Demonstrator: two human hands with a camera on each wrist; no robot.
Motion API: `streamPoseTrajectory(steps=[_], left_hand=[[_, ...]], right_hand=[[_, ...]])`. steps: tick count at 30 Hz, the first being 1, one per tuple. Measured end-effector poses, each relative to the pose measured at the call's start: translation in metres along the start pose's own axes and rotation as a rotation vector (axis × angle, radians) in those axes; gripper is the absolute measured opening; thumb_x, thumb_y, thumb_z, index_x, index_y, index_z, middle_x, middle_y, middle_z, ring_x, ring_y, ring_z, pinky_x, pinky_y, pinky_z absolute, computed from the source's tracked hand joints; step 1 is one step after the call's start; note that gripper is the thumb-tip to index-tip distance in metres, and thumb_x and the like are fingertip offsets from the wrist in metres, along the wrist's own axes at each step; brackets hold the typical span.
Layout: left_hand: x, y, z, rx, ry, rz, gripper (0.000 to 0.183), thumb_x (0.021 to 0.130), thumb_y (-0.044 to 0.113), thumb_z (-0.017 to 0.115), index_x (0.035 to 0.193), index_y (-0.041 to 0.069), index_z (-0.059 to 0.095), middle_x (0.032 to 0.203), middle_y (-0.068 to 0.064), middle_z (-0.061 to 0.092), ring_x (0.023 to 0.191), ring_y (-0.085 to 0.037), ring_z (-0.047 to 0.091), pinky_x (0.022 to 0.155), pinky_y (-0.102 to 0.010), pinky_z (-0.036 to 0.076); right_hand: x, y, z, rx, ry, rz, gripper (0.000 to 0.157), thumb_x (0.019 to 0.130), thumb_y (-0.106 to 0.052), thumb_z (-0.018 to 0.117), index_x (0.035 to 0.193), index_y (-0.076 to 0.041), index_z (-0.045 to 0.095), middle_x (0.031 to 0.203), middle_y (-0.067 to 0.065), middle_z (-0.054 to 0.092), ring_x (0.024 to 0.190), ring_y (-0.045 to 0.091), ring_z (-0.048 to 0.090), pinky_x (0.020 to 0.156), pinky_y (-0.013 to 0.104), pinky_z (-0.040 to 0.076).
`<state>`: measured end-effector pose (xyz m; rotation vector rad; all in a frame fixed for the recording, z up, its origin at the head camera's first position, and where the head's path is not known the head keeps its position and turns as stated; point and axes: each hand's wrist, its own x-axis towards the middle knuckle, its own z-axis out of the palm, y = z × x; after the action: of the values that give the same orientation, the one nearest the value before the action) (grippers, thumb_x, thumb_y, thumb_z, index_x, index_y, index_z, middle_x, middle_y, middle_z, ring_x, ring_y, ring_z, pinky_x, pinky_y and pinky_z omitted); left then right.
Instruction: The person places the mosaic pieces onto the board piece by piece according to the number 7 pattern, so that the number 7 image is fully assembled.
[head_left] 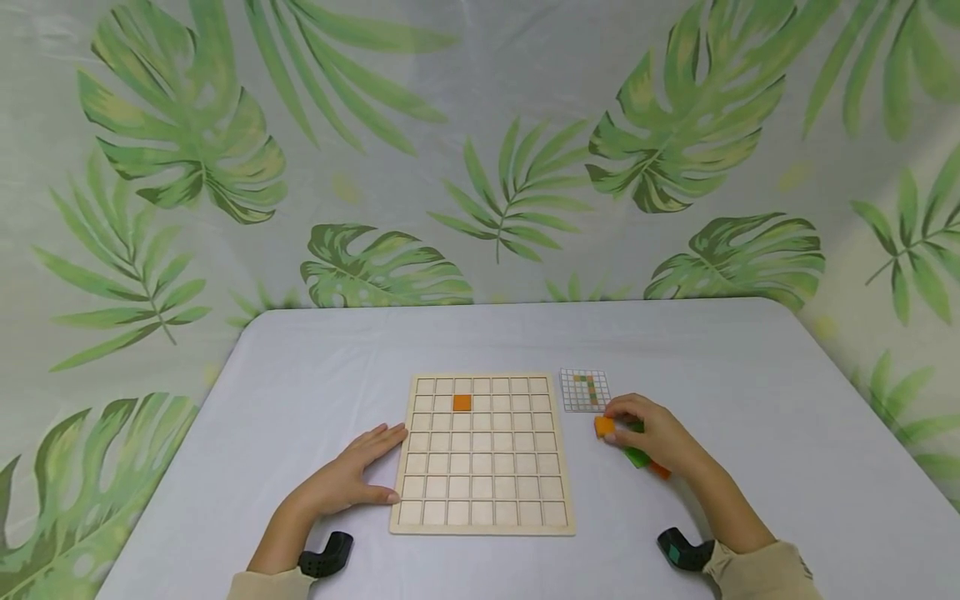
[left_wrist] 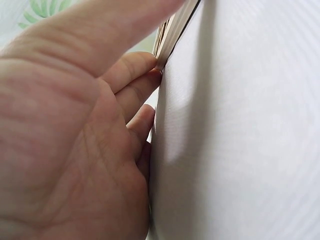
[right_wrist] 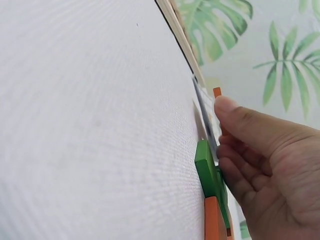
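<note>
A wooden grid board (head_left: 482,530) lies on the white table with one orange square tile (head_left: 462,403) in its second row. My left hand (head_left: 352,475) rests at the board's left edge, thumb and fingertips touching the rim, fingers fairly straight. In the left wrist view those fingers (left_wrist: 137,82) meet the board's side (left_wrist: 172,35). My right hand (head_left: 652,429) pinches another orange tile (head_left: 603,427) between thumb and fingers, right of the board. Green tiles (right_wrist: 206,167) and an orange tile (right_wrist: 212,220) lie under and beside that hand, partly hidden by it.
A small printed pattern card (head_left: 577,400) with coloured squares lies beside the board's upper right corner, close to my right fingertips. Black wrist devices (head_left: 327,556) sit at both wrists. A leaf-patterned cloth (head_left: 510,183) hangs behind the table's far edge.
</note>
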<state>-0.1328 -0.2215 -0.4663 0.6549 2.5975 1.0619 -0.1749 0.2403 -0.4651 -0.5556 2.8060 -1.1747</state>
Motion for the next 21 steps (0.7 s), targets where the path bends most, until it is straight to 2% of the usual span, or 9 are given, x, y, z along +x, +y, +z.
streamPoseTrajectory(steps=[8,16,21], left_hand=[[0.0001,-0.0009,0.0004,0.005,-0.003,-0.002,0.091,0.067,0.044,0.074,0.141,0.013,0.032,0.146,-0.003,0.025,0.134,-0.031,0.01,0.101,-0.058,0.012],[-0.0005,-0.0003,0.0007,-0.005,-0.006,-0.006,0.091,0.067,0.043,0.074,0.141,0.013,0.032,0.145,-0.004,0.025,0.134,-0.031,0.009,0.1,-0.058,0.012],[-0.0004,0.0001,0.0007,-0.009,-0.007,-0.001,0.09,0.067,0.042,0.074,0.141,0.012,0.032,0.145,-0.004,0.025,0.134,-0.031,0.01,0.1,-0.058,0.012]], right_hand=[[-0.0005,-0.0026,-0.0028,-0.023,0.026,-0.004,0.029,0.077,-0.022,0.071,0.101,-0.008,0.064,0.109,0.007,0.056,0.101,0.028,0.052,0.087,0.046,0.041],[-0.0005,-0.0015,-0.004,-0.075,-0.049,-0.02,0.026,0.075,-0.017,0.072,0.098,-0.008,0.066,0.103,0.006,0.055,0.1,0.03,0.05,0.086,0.048,0.041],[-0.0068,-0.0014,-0.0087,-0.07,-0.043,0.008,0.036,0.074,-0.021,0.073,0.105,-0.007,0.064,0.106,0.006,0.055,0.101,0.029,0.05,0.087,0.047,0.041]])
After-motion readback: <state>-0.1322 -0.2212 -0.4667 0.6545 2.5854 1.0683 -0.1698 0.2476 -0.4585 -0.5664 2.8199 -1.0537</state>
